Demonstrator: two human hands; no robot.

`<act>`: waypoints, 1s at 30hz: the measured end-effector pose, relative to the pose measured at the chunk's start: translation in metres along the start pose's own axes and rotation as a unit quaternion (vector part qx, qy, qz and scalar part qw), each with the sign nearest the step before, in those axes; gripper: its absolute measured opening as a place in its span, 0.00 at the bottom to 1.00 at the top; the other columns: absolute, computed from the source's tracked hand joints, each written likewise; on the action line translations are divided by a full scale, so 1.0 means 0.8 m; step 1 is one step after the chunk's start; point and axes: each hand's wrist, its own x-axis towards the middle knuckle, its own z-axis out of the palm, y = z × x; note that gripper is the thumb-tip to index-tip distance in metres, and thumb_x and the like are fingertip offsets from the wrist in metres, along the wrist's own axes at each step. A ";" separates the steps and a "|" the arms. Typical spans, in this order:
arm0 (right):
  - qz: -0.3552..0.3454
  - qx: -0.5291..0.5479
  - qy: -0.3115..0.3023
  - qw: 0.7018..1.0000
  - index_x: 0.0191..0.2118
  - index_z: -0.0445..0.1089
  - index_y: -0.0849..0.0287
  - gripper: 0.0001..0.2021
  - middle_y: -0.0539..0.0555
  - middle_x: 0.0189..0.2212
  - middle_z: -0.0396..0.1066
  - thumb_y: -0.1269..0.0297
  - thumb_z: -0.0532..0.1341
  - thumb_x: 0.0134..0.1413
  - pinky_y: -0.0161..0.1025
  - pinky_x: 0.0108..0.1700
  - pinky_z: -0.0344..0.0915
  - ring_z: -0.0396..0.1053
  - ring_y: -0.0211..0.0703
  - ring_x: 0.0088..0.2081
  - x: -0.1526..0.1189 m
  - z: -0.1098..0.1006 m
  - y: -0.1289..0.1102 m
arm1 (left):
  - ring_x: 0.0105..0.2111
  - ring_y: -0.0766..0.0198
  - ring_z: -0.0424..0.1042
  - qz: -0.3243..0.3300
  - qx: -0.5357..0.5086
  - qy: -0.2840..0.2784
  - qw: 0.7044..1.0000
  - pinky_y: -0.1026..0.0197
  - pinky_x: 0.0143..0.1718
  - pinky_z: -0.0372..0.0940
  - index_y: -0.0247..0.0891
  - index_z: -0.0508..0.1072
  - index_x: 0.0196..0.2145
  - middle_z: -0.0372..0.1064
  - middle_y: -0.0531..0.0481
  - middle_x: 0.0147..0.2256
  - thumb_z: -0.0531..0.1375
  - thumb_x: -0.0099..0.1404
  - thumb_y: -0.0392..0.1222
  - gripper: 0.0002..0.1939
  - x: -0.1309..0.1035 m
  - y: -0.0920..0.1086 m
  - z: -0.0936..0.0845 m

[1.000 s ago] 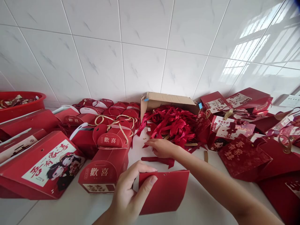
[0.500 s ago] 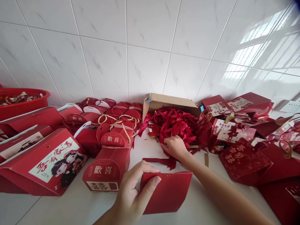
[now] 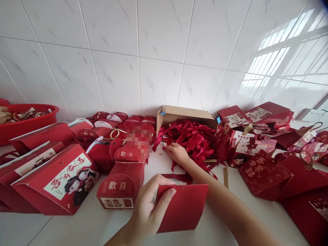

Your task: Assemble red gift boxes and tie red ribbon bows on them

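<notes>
My left hand [image 3: 151, 201] grips a red gift box [image 3: 186, 208] by its upper left edge, thumb on the front face and fingers behind. A small hole shows near the box's top edge. My right hand [image 3: 178, 153] is at the left front of a heap of dark red ribbons [image 3: 193, 136], with its fingertips pinched together. What the fingertips hold, if anything, is too small to make out. The ribbons spill from a cardboard box [image 3: 187, 112] tipped towards me. A loose ribbon strip [image 3: 175, 177] lies behind the gift box.
Red candy boxes [image 3: 119, 186] stand left of my left hand, beside larger boxes with a cartoon couple [image 3: 65, 179]. A red basin [image 3: 28, 124] of wrapped items is at far left, with another person's hand [image 3: 3, 114] over it. Red gift bags [image 3: 263, 172] crowd the right.
My right hand has moved left from the front of the ribbon heap to its left edge. My left hand still holds the gift box. Another person's hand has appeared at the basin.
</notes>
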 end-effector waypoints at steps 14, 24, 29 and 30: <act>0.070 0.302 0.361 0.879 0.46 0.76 0.63 0.18 0.58 0.39 0.77 0.57 0.58 0.57 0.41 0.42 0.72 0.75 0.44 0.38 -0.037 -0.164 -0.003 | 0.34 0.64 0.73 0.021 0.093 0.017 0.995 0.64 0.37 0.67 0.37 0.70 0.35 0.72 0.50 0.32 0.55 0.68 0.38 0.05 0.039 0.004 0.017; -0.230 0.489 0.095 0.836 0.41 0.79 0.50 0.12 0.52 0.31 0.75 0.73 0.61 0.58 0.33 0.32 0.69 0.73 0.35 0.32 -0.139 -0.264 -0.072 | 0.43 0.59 0.73 0.095 0.098 -0.036 0.990 0.61 0.46 0.68 0.42 0.75 0.43 0.74 0.48 0.42 0.58 0.66 0.43 0.10 0.099 0.135 -0.023; -0.306 0.480 0.068 0.820 0.42 0.78 0.52 0.13 0.54 0.29 0.76 0.75 0.61 0.58 0.35 0.34 0.67 0.70 0.36 0.31 -0.150 -0.268 -0.087 | 0.38 0.62 0.75 0.134 0.102 -0.106 0.980 0.65 0.40 0.71 0.49 0.75 0.45 0.75 0.53 0.38 0.58 0.65 0.36 0.12 0.077 0.163 -0.016; -0.309 0.474 0.070 0.822 0.42 0.78 0.52 0.13 0.53 0.29 0.76 0.75 0.61 0.58 0.35 0.33 0.67 0.69 0.36 0.31 -0.150 -0.269 -0.088 | 0.38 0.62 0.75 0.134 0.100 -0.104 0.981 0.65 0.40 0.71 0.50 0.75 0.45 0.75 0.53 0.37 0.59 0.65 0.35 0.13 0.073 0.162 -0.015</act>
